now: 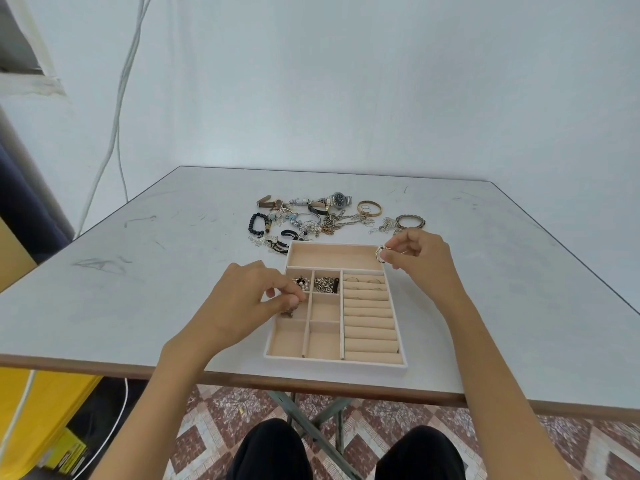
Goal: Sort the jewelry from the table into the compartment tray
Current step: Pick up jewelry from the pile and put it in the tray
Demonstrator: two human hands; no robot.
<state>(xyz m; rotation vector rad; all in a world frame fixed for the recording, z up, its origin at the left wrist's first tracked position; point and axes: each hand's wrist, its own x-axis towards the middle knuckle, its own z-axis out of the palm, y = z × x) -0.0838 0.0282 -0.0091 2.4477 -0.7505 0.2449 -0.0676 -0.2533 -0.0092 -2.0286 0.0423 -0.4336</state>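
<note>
Two hands are over the tray [346, 362]: the left hand [242, 299] pinches a small piece [288, 311] above its left compartments, the right hand [419, 258] pinches a ring [380, 254].

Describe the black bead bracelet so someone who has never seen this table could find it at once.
On the grey table, a pile of jewelry lies just beyond the beige compartment tray. The black bead bracelet sits at the pile's left edge. It alone is a loop of round black beads; its neighbours are thin chains, cords and watches.
</note>
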